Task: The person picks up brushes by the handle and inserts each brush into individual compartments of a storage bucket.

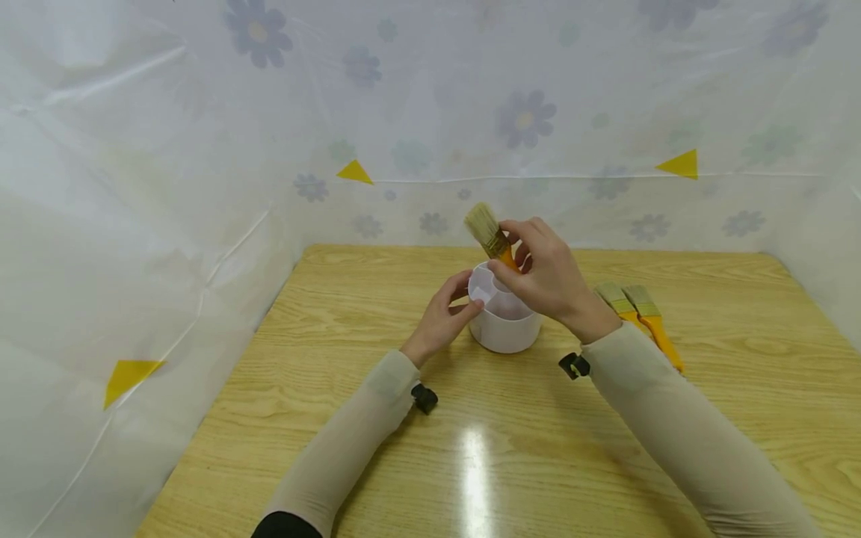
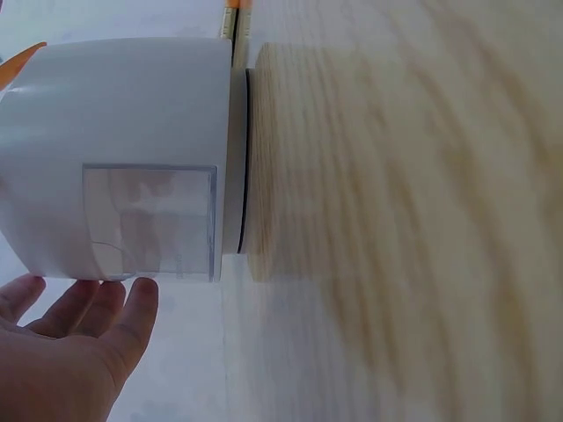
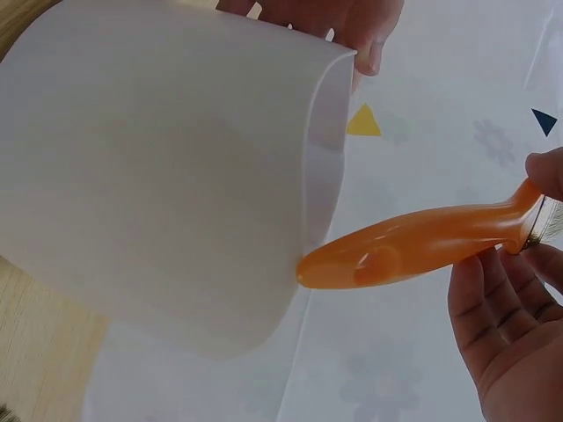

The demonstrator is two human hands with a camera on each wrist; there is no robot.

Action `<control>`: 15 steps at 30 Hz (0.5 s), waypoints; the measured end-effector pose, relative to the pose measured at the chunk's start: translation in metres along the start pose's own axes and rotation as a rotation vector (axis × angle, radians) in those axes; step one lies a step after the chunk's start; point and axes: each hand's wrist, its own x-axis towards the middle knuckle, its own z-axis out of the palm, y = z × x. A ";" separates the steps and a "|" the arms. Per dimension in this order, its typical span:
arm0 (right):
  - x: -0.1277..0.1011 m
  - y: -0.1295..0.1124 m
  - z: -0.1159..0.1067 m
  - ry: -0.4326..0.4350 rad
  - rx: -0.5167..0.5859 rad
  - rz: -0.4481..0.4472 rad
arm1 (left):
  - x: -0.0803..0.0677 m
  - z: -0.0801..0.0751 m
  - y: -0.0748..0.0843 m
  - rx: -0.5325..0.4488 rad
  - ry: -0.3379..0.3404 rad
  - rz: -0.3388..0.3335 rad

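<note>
A white round organizer (image 1: pixel 506 334) with inner dividers stands on the table, its opening upward. My left hand (image 1: pixel 440 314) holds it at the left side, the thumb at the front rim and the fingers behind. In the left wrist view, a clear window shows in the organizer's wall (image 2: pixel 132 105), with fingertips on its side. My right hand (image 1: pixel 548 273) pinches a paintbrush (image 1: pixel 483 223) near its metal band, bristles up. Its orange handle (image 3: pixel 413 246) points down at the organizer's rim; whether they touch I cannot tell.
Right of the organizer, partly behind the right forearm, lie two more paintbrushes (image 1: pixel 655 332) with orange handles. The wood-grain table (image 1: pixel 303 418) meets flowered plastic sheeting (image 1: pixel 437 97) at the back. Yellow triangles (image 1: pixel 682 164) are on the sheeting.
</note>
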 end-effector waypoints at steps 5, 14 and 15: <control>0.002 0.000 0.001 0.013 0.011 -0.012 | 0.000 -0.001 -0.001 0.013 0.004 0.012; -0.001 0.001 0.004 0.015 0.015 -0.007 | -0.001 -0.002 -0.001 0.014 -0.006 0.037; -0.002 0.002 0.004 0.016 0.016 -0.007 | -0.002 -0.002 0.000 0.013 -0.010 0.033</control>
